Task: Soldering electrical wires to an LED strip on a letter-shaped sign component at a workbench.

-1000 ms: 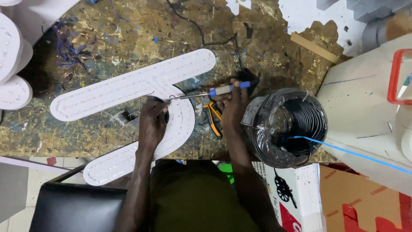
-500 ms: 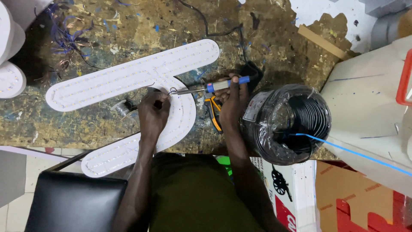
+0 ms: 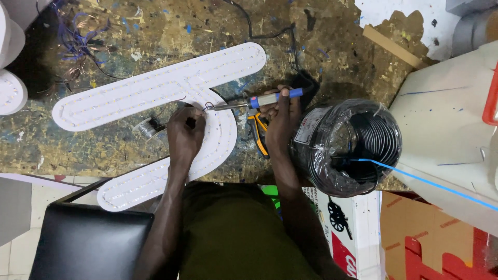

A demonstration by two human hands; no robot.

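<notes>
Head view looks straight down on a paint-spattered tabletop [image 3: 129, 31] where a person works on a white letter-shaped panel [image 3: 155, 88] lined with rows of small lights. The panel lies flat near the middle of the tabletop, its long arm running up to the right and its curved leg bending down toward the near edge. The left hand [image 3: 184, 132] rests on the curve of the panel, fingers pinched on a thin wire [image 3: 176, 101] right at the spot being worked. The right hand [image 3: 280, 122] is closed around a soldering iron [image 3: 257, 101] with a blue and grey handle, held almost level, its metal tip touching the panel just beside the left fingertips. A small spool of solder [image 3: 145, 127] sits against the panel's lower edge, left of the left hand. Yellow-handled pliers [image 3: 259, 137] lie under the right hand. Just right of that hand stands a big coil of black cable [image 3: 353, 148] wrapped in clear film, with a blue strand [image 3: 415, 179] trailing off to the right. A black chair seat [image 3: 88, 241] shows at the lower left.
</notes>
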